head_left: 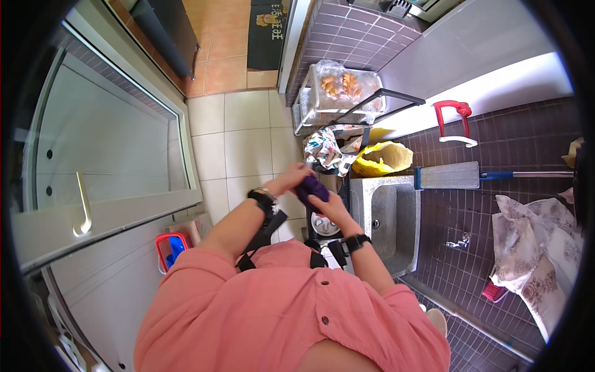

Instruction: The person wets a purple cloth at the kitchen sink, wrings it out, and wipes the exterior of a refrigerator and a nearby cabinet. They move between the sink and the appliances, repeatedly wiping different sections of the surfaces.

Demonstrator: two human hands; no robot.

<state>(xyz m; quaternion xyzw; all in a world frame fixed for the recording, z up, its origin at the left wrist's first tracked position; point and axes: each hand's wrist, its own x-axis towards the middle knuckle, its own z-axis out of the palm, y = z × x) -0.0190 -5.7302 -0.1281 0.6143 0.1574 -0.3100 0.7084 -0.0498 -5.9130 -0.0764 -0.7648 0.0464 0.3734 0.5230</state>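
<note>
A dark purple item (312, 191), perhaps a folded cloth or an eggplant, is held between my two hands. My left hand (293, 179) grips its upper end, near a patterned fabric bag (323, 148). Around its lower right side, my right hand (331, 209) is closed, with the thumb lying on top. Below the purple item sits a round, pale metallic object (324, 225), partly covered by the hands. A yellow bag (383, 158) with its mouth open stands just behind the stone sink.
To the right is a stone sink (395, 228), with a flat mop (448, 176) beyond it. A white rack (304, 104) holds bagged ginger (341, 85). On the left are a glazed door (104, 130) and a red basket (160, 246). Patterned fabric (534, 242) hangs at far right.
</note>
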